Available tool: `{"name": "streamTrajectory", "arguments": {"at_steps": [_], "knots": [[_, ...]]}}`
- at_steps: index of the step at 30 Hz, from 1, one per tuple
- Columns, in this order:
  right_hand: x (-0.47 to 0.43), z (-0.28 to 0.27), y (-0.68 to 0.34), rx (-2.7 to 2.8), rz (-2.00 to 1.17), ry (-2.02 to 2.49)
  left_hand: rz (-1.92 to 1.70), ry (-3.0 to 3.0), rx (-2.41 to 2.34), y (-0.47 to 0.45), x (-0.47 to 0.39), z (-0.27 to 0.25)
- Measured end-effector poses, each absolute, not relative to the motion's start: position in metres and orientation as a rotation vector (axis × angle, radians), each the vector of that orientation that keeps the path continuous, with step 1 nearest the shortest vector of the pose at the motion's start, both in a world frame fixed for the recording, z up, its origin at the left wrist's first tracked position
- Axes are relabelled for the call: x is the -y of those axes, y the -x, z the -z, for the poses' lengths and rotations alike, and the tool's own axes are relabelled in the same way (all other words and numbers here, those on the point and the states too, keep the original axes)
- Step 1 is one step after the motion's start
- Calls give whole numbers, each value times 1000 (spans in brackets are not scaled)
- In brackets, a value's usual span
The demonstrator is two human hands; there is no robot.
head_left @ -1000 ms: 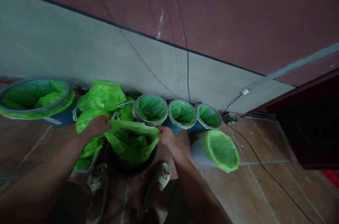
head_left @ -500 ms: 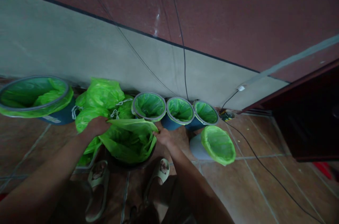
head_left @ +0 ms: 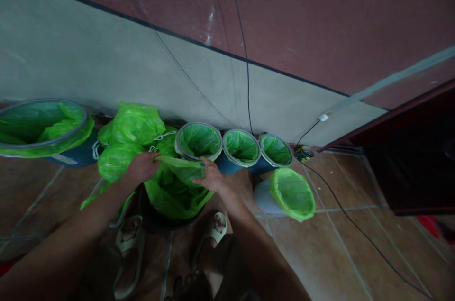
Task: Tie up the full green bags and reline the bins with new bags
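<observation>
A green plastic trash bag (head_left: 183,199) lines a dark bin (head_left: 156,221) on the floor between my feet. My left hand (head_left: 141,167) is closed on the bag's upper left edge. At the upper right edge, my right hand (head_left: 212,176) grips the plastic, its thumb pointing inward over the bag's mouth. The far edge is pulled taut between both hands, raised above the bin. Loose folds fill the inside, and the bin's rim is mostly covered.
Along the wall stand a large blue lined bin (head_left: 76,151), several filled green bags (head_left: 137,123) and three smaller lined bins (head_left: 241,147). A white lined bin (head_left: 266,196) leans at the right. A black cable (head_left: 350,225) crosses the floor tiles.
My hands have come closer together, the right one shifting left and up along the bag's edge. The far edge has flattened into a straight band, and the right thumb is spread further inward.
</observation>
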State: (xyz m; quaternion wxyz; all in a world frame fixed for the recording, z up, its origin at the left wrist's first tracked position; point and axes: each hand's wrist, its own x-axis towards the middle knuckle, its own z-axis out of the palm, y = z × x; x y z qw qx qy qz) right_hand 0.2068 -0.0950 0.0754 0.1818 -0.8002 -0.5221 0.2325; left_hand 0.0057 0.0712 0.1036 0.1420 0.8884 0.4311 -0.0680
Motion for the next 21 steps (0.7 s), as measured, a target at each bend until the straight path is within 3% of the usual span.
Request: {"name": "streamTrajectory", "arguments": {"at_steps": [12, 21], "knots": [[80, -75, -186, 1775, -618, 2216, 116, -2553, -879, -17, -49, -102], [78, -95, -201, 1256, -476, 2131, 318, -2543, -1173, 8, -58, -83]]}}
